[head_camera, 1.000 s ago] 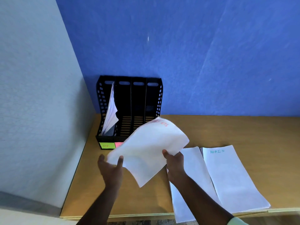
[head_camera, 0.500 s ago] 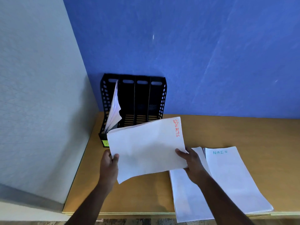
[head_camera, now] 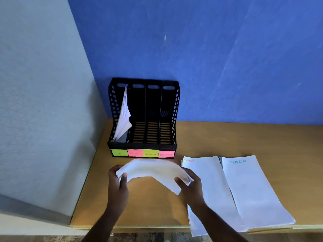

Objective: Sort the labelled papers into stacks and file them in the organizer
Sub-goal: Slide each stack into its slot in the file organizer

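Note:
A bowed stack of white papers point(head_camera: 153, 172) arches over the desk just in front of the organizer. My left hand point(head_camera: 118, 182) grips its left end and my right hand point(head_camera: 190, 184) grips its right end. The black four-slot organizer point(head_camera: 172, 117) stands against the blue wall, with coloured labels along its front, two of them reading HR and FINANCE. White sheets point(head_camera: 123, 117) lean in its leftmost slot; the other three slots hold nothing. On the desk to the right lie a FINANCE stack point(head_camera: 209, 186) and an ADMIN stack point(head_camera: 250, 191).
The wooden desk point(head_camera: 153, 210) ends at a grey partition point(head_camera: 43, 110) on the left and a blue wall point(head_camera: 209, 58) behind. The two flat stacks overhang the desk's front edge at the lower right.
The held stack has dropped from a raised, upright position to low over the desk and is bent into an arch. The organizer's front labels have come into view.

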Action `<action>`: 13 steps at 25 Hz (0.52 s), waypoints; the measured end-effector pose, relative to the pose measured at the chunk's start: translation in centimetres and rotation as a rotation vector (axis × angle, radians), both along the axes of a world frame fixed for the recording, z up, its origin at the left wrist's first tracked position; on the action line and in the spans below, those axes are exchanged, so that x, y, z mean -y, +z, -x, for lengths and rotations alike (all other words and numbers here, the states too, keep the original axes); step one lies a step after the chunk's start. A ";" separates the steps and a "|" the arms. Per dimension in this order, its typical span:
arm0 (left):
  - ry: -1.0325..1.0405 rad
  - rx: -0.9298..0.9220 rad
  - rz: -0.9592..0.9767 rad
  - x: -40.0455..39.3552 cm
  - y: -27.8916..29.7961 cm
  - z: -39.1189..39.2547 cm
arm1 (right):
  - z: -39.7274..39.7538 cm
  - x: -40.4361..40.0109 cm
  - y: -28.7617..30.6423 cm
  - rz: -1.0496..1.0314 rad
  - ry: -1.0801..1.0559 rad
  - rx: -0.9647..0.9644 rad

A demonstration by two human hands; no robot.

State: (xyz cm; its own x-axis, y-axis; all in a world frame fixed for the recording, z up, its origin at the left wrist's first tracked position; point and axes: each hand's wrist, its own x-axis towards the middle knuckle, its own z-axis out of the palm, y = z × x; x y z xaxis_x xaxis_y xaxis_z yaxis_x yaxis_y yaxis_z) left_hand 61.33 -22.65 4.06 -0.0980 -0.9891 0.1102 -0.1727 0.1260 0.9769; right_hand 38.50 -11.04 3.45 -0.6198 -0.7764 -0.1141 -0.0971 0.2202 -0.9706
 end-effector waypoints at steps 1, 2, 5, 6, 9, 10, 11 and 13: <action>0.002 0.002 -0.004 -0.3 -0.3 -0.2 | -0.1 -0.3 -0.5 -0.042 -0.013 0.028; 0.004 0.007 -0.004 -0.5 -0.5 -0.3 | -0.1 -0.3 -0.8 -0.068 -0.031 0.042; 0.037 0.042 -0.016 -0.2 0.3 0.0 | 0.1 0.5 -0.2 -0.057 -0.080 0.026; 0.042 0.054 -0.018 0.0 0.6 0.1 | 0.2 0.7 0.0 -0.049 -0.077 0.016; 0.031 0.091 -0.032 0.4 0.2 0.2 | 0.1 0.6 -0.5 -0.133 0.006 -0.004; 0.023 0.109 -0.047 0.4 -0.2 0.1 | -0.1 0.4 -0.9 -0.160 0.022 -0.008; 0.015 0.123 -0.057 0.2 -0.4 0.2 | -0.2 0.4 -1.1 -0.174 0.008 -0.011; 0.003 0.147 -0.058 0.5 0.0 0.4 | 0.1 1.0 -0.5 -0.200 -0.088 0.067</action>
